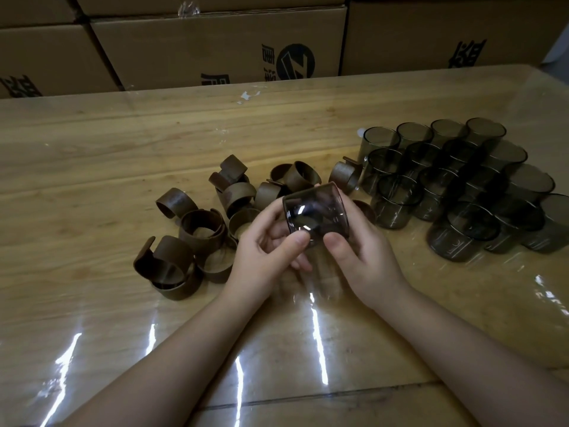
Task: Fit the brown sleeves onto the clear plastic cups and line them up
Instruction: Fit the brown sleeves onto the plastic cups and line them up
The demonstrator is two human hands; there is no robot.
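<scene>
- we are holding one clear cup (315, 211) up off the table (92, 167) on its side, mouth turned away from us and its base facing our way, probably so a sleeve can be worked along its wall.
- our left hand (264, 241) is curling round the cup's near left edge, thumb pressing the base rim; our right hand (354, 241) is gripping the right side the same way, thumb on the lower wall.
- a thin brown edge is showing along the cup's far rim; we cannot tell whether that is a sleeve going on.
- the loose brown sleeves (197, 229) are lying heaped just left of our hands, within easy reach.
- the bare cups (455, 186) are standing upright in tight rows on the right, well apart from the pile, which is likely keeping the supply tidy.
</scene>
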